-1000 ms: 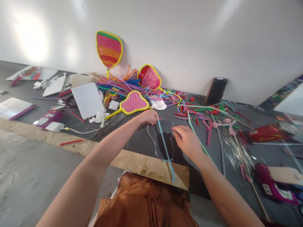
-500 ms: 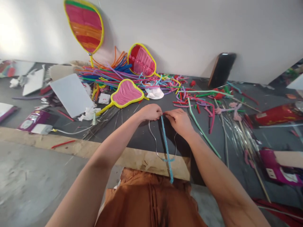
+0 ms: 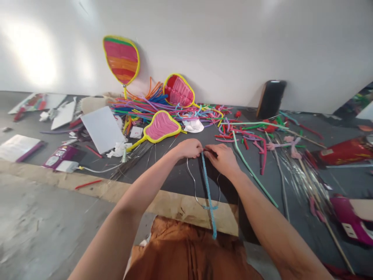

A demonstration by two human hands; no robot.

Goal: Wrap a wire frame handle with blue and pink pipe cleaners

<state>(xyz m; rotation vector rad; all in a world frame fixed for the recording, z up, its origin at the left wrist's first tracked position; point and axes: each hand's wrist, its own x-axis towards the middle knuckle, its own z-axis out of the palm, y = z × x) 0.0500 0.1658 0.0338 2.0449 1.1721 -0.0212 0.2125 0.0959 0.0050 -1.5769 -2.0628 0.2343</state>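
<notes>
Hands [image 3: 189, 148] [image 3: 223, 158] closer together, inside table edge [image 3: 169, 205]

My head-worn camera looks forward and down from above and behind my fingers [image 3: 212, 148], far enough back to show the surface [image 3: 175, 177] around and the wall [image 3: 215, 46] beyond them.

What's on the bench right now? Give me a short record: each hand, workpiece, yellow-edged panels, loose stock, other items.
Left hand: pinching the top of the blue stem
Right hand: fingertips beside that top end; grip too small to tell
Workpiece: thin wire loop, blue stem down its middle, blue crosspiece at the bottom
Yellow-edged panels: striped panel, red-and-pink panel, pink panel
Loose stock: coloured stems heaped behind the pink panel
Other items: upright phone, red can on its side
</notes>
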